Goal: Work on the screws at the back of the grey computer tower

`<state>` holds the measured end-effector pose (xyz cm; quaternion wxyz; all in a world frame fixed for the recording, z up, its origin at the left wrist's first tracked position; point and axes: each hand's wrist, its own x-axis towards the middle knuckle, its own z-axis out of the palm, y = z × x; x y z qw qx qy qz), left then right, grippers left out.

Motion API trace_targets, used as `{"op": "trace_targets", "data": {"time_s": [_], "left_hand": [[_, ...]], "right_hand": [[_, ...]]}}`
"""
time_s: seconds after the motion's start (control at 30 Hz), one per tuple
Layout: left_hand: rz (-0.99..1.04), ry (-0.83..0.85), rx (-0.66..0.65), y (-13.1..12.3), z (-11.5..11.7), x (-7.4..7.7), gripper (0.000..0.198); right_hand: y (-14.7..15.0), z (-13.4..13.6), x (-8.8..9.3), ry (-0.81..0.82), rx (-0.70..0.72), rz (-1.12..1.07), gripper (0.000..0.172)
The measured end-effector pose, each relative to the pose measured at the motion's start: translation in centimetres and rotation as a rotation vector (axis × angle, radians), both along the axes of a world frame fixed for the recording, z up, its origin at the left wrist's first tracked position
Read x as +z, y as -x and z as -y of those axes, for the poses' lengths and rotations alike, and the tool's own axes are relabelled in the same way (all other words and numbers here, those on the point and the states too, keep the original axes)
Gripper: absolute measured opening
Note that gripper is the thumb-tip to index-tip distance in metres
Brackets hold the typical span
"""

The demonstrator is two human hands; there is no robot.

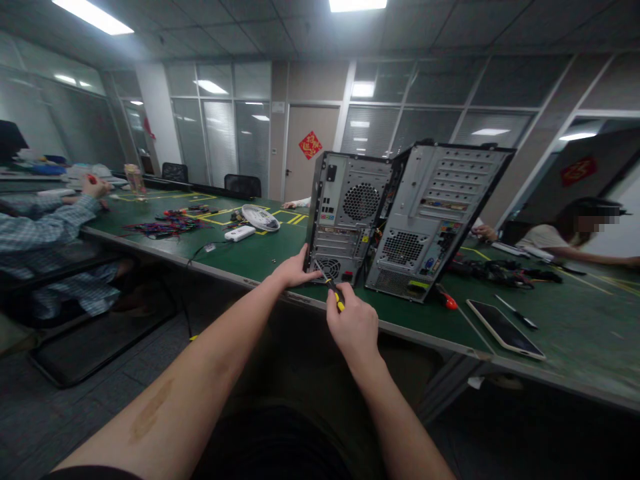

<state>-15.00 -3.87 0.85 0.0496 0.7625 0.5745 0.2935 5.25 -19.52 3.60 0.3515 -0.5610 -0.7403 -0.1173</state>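
Note:
Two computer cases stand side by side on the green table, their rear panels facing me. My left hand (291, 270) grips the lower left edge of the left computer case (336, 190), its thumb stretched across the rear panel and its other fingers along the side. In my right hand (354, 321) is a black-and-yellow screwdriver (334, 292), my fingers wrapped round its handle. The shaft points up and left to the lower part of that panel, near the left thumb; exactly what the tip touches is too small to tell. The right computer case (423, 207) stands slightly tilted beside it.
On the green table (235, 257) lie tangled cables (170, 224), a white fan (260, 217) and a white device (240, 233) at left. A phone (504, 328), a pen-like tool (517, 312) and a red-handled tool (449, 301) lie at right. Other people sit around it.

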Motion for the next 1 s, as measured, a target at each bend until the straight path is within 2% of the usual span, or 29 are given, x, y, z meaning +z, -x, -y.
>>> {"op": "trace_targets", "data": {"time_s": [0.67, 1.0], "left_hand": [[-0.004, -0.007, -0.014, -0.11, 0.04, 0.26, 0.119], [0.008, -0.027, -0.039, -0.24, 0.39, 0.47, 0.119]], "right_hand": [[-0.08, -0.03, -0.18, -0.046, 0.048, -0.039, 0.023], [0.11, -0.13, -0.33, -0.028, 0.012, -0.023, 0.018]]}}
